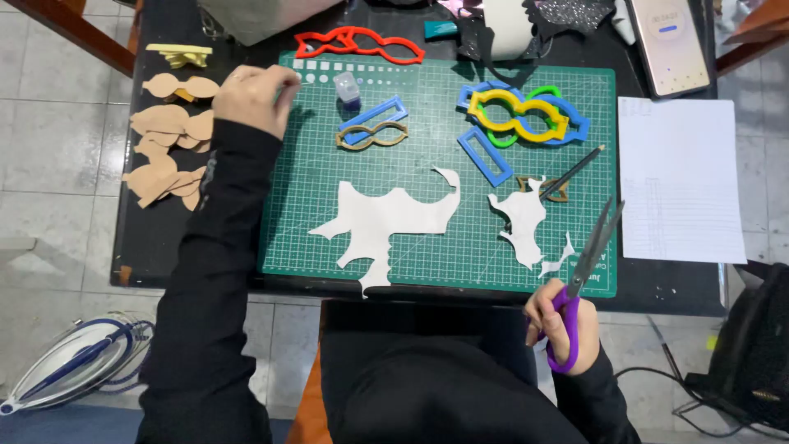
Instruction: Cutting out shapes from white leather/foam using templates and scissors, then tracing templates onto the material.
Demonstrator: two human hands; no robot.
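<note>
Your left hand [256,97] reaches out to the far-left edge of the green cutting mat [329,247], fingers curled together beside the tan cut-out shapes [168,152] piled on the dark tabletop [140,247]; whether they pinch one you cannot tell. White paper offcuts [386,218] lie mid-mat. Your right hand [555,325] is clamped on the purple-handled scissors [588,263] at the near edge, blades pointing away and rightward, toward open mat.

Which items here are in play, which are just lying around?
In play: right hand gripping purple scissors; left hand at tan cutouts; white paper scraps; cutting mat.
Idle: coloured templates, pencil, phone, white sheet.
</note>
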